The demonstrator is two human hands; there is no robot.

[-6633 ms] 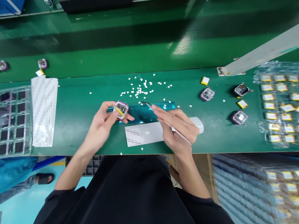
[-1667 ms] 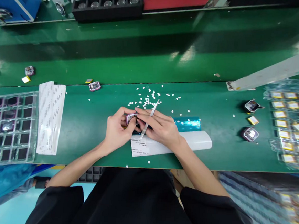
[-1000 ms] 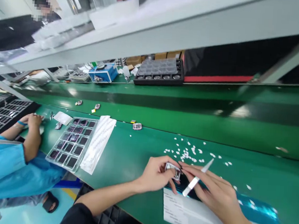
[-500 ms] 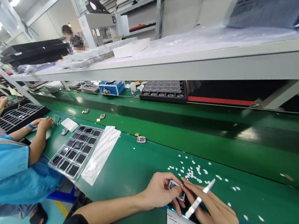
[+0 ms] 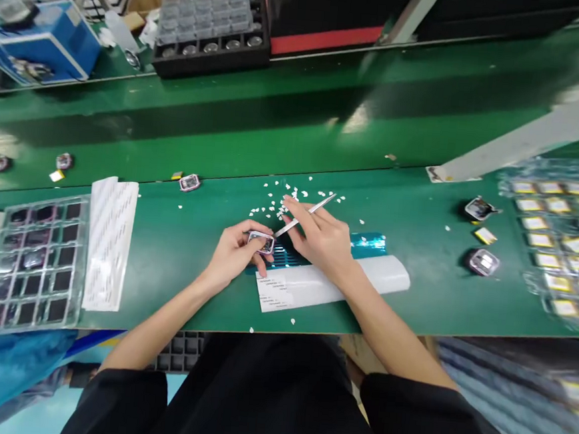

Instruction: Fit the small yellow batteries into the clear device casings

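Note:
My left hand point(image 5: 230, 256) pinches a small rounded-square watch case point(image 5: 262, 242), its open inside facing up. My right hand point(image 5: 325, 243) holds slim silver tweezers point(image 5: 320, 204) slanting between the fingers, with the lower end close to the case's right edge. Exactly where that tip touches is too small to tell. Beneath both hands lies a shiny blue film strip point(image 5: 372, 245), and in front of it a white printed backing sheet point(image 5: 309, 287) with a curled right end. Small white paper scraps point(image 5: 275, 208) are scattered just beyond my hands.
To the left stand a clear tray point(image 5: 82, 254) of dark square parts and white printed strips point(image 5: 109, 249). Another watch case point(image 5: 190, 182) lies near the bench seam. At right are two more cases point(image 5: 484, 262) and a tray of yellow-edged parts point(image 5: 534, 223). A grey post point(image 5: 516, 138) slants down behind.
The view has swung down and to the right, so the right-hand tray now shows and the co-worker's hands have left the view. Both hands keep hold of the case and tweezers.

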